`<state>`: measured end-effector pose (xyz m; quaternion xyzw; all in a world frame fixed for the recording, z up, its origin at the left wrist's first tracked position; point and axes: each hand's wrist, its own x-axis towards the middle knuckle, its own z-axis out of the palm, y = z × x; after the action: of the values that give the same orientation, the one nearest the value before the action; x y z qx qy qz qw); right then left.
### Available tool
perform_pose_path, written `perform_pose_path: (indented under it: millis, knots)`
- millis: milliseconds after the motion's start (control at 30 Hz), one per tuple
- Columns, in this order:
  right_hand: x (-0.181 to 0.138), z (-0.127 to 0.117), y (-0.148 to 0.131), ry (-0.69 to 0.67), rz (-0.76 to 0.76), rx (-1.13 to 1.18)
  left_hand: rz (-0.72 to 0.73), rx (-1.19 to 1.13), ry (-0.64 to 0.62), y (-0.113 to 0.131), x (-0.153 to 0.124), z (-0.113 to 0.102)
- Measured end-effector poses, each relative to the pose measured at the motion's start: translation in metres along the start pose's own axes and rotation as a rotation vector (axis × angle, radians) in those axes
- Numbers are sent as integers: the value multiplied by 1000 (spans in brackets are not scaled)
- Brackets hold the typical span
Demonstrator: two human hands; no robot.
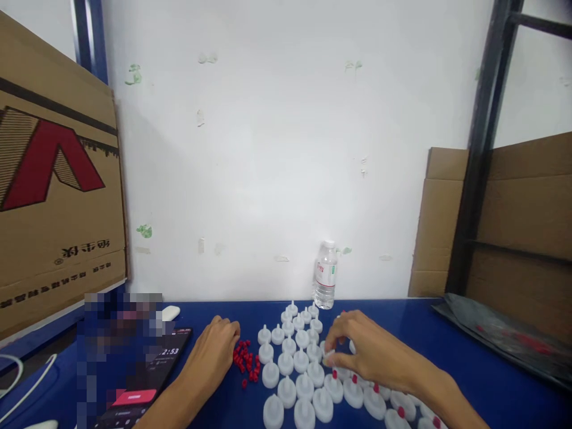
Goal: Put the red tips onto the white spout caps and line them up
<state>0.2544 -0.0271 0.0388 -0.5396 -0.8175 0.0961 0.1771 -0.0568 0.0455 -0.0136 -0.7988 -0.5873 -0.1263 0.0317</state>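
In the head view, a blue table (402, 311) stands against a white wall (268, 149). The person's left hand (213, 348) rests low over the table, fingers curled downward, at the left edge of a loose pile of small red caps (245, 356). The caps lie just beside the fingertips, toward the middle of the table; whether the fingers pinch one of them I cannot tell, as the fingertips are mostly hidden.

The right hand (366, 351) reaches in over the right side of a group of white spouted lids (289, 345). Its thumb and fingers bend toward each other at a white lid by their tips, seemingly gripping it, though the hand covers too much to be sure. The bare-spouted lids stand upright, close together, between the two hands and toward the near edge. Below the right hand and forearm, several capped lids (353, 393) carry red tips on their spouts.

A clear water bottle (325, 277) stands behind the lids, by the wall. Left of the left hand lies a dark phone (167, 353), with a large cardboard box (53, 226) beyond it. A dark plastic bag (518, 339) lies at the far right.
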Motion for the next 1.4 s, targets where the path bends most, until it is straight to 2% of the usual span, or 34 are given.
perform_pose_path:
  millis: [133,200,267,367,433,533,600,667,767,900,1067,1167,1233,1333,1400]
  knots:
    - [-1,0,1,-124,47,-37,-6,5,-11,-3,0,3]
    - [-1,0,-1,-132,35,-54,-10,8,-18,-5,0,4]
    - [0,0,-5,-71,10,-33,-16,11,-25,-6,0,6]
    - [2,6,-11,92,-23,17,-24,17,-28,-7,1,8]
    - [5,16,-16,179,-65,59,-28,25,-14,-6,2,5]
    - [9,37,-24,270,-205,90,-15,28,41,4,-2,-4]
    - [10,50,-30,306,-297,79,75,-19,99,15,-10,-12]
    - [11,62,-35,326,-359,65,292,-152,170,28,-21,-17]
    - [12,74,-40,359,-431,50,505,-258,156,47,-35,-18]
    - [12,79,-43,412,-488,44,580,-296,149,56,-40,-14]
    - [12,74,-44,501,-497,-24,548,-366,173,53,-35,-5]
    - [11,69,-47,607,-535,-120,451,-444,220,50,-35,13]
    - [12,67,-49,692,-542,-196,333,-522,274,51,-35,21]
    - [12,65,-52,790,-524,-288,220,-655,181,57,-37,19]
    - [13,64,-51,798,-517,-297,227,-673,140,62,-38,11]
